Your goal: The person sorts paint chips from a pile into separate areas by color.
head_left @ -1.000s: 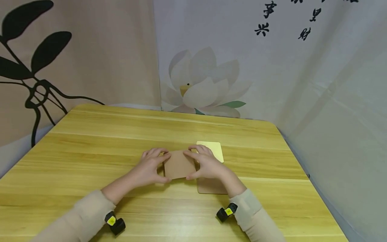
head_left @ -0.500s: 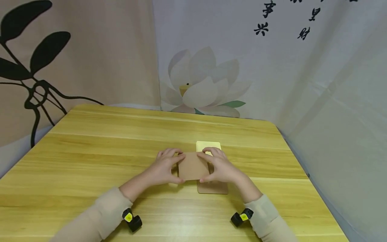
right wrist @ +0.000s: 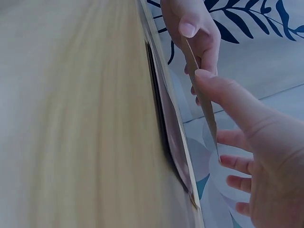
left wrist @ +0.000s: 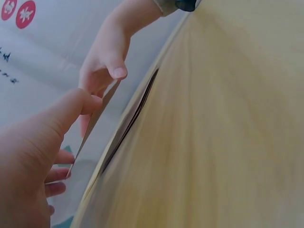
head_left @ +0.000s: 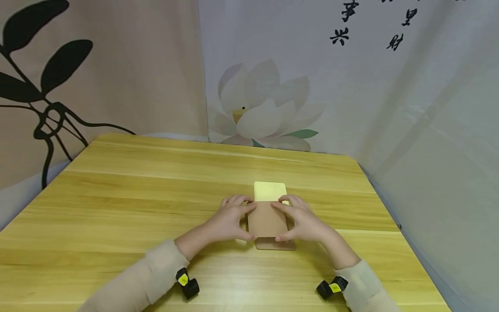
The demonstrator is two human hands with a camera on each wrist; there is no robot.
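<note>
Both hands hold a thin, square brown card (head_left: 267, 219) level between them. My left hand (head_left: 228, 221) pinches its left edge, thumb at the near corner and fingers at the far one. On the opposite side my right hand (head_left: 306, 221) grips the right edge the same way. Both wrist views show the card raised above the table with a gap under it. Below lies a flat brown piece with rounded corners (head_left: 275, 244), mostly covered by the card in the head view. A pale yellow square (head_left: 270, 191) shows just beyond the card's far edge.
The wooden table (head_left: 156, 182) spreads out on all sides. Behind it hangs a pale curtain (head_left: 273, 43) printed with a lotus and black characters. Dark printed leaves (head_left: 66, 65) mark the cloth at left. A small black device (head_left: 332, 287) sits on the right sleeve.
Both hands have moved right together with the brown card, from left of the flat brown piece to over it. The yellow square and the lower brown piece have stayed put.
</note>
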